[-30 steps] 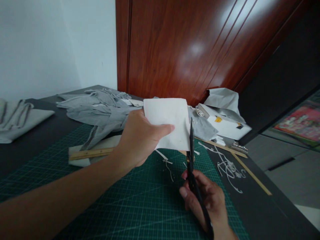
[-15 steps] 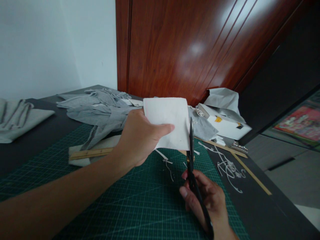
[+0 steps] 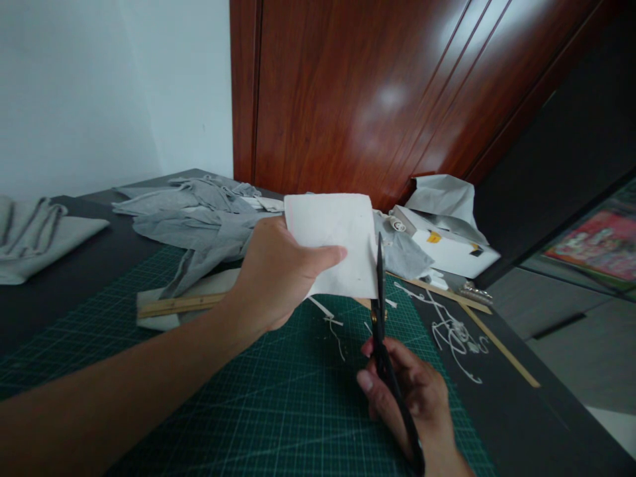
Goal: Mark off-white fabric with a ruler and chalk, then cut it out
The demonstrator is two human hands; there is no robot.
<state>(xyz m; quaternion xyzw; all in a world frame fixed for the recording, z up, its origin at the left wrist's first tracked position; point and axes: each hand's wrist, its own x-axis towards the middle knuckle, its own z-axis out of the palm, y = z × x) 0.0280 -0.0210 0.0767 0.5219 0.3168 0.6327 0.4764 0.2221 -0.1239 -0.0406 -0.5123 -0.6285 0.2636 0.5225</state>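
Observation:
My left hand [image 3: 283, 271] pinches a white rectangular piece of cloth [image 3: 332, 222], thumb across its front and the fingers hidden behind it. The cloth is held up above the green cutting mat [image 3: 278, 411]. My right hand [image 3: 410, 391] grips a pair of black scissors [image 3: 380, 285] by the handles, blades pointing up. The blades lie along the right edge of the cloth; whether they are parted there I cannot tell. White thread scraps [image 3: 328, 318] lie on the mat below the cloth.
Grey cloth pieces [image 3: 199, 212] are heaped at the back left, and folded fabric [image 3: 34, 232] lies at far left. One wooden ruler [image 3: 181, 305] rests on the mat; another [image 3: 501, 348] lies right, near tangled white cord [image 3: 454, 331]. A white box [image 3: 447, 245] stands at back right.

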